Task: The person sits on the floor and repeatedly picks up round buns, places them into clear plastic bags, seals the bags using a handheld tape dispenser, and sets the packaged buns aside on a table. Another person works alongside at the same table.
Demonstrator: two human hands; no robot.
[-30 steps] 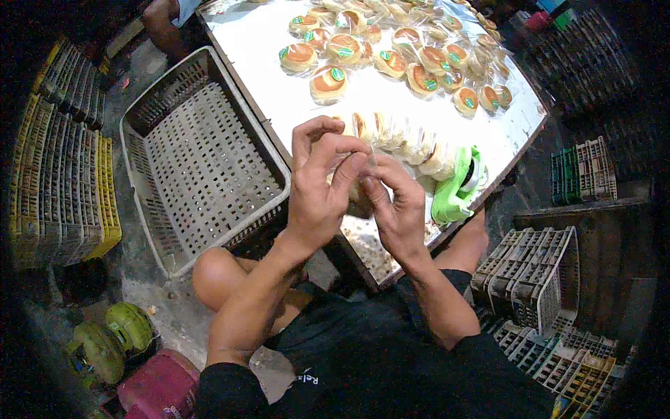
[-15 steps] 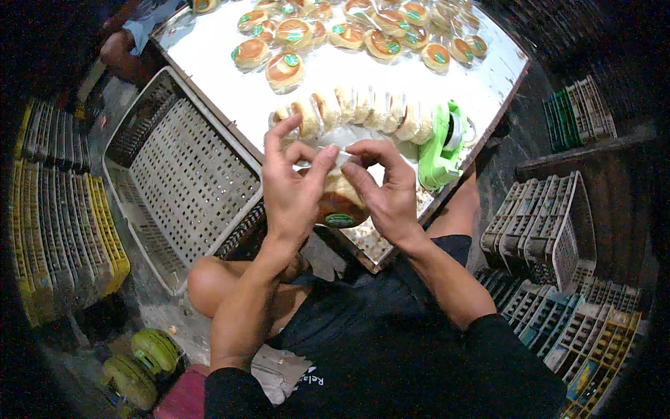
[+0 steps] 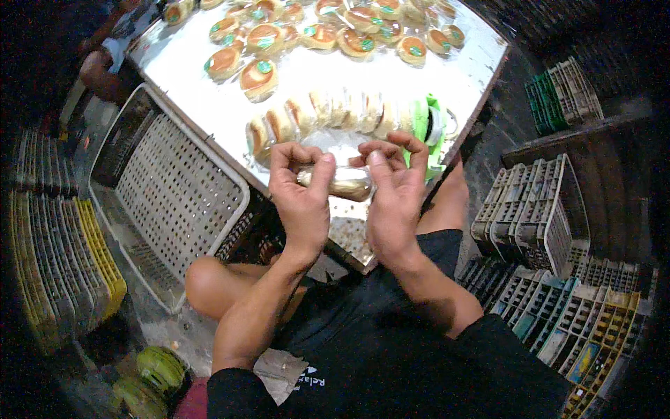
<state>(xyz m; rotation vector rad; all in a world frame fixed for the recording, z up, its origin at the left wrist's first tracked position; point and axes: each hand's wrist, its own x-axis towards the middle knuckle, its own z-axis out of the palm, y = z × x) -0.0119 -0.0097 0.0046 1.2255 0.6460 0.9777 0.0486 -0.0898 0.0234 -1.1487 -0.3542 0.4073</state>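
Note:
Over the near edge of the table (image 3: 307, 77), my hands hold a small bun (image 3: 349, 185) in clear plastic wrap. The bun is turned on its side. My left hand (image 3: 300, 199) pinches its left end, the thumb along the wrap. My right hand (image 3: 394, 209) grips the right end, with its upper fingers curled and lifted. Just beyond my hands, several wrapped buns (image 3: 324, 112) stand on edge in a curved row. At the right end of that row is a green tape dispenser (image 3: 429, 129), partly behind my right fingers.
Several wrapped buns with green labels (image 3: 265, 40) lie at the table's far side. A grey plastic crate (image 3: 178, 167) stands against its left edge. Stacked crates (image 3: 523, 209) are on the right, others (image 3: 63, 258) at far left. Another person's leg (image 3: 105, 73) shows at upper left.
The bun has been turned, so its browned, labelled face no longer shows. My hands have spread to its two ends. The whole view has shifted a little.

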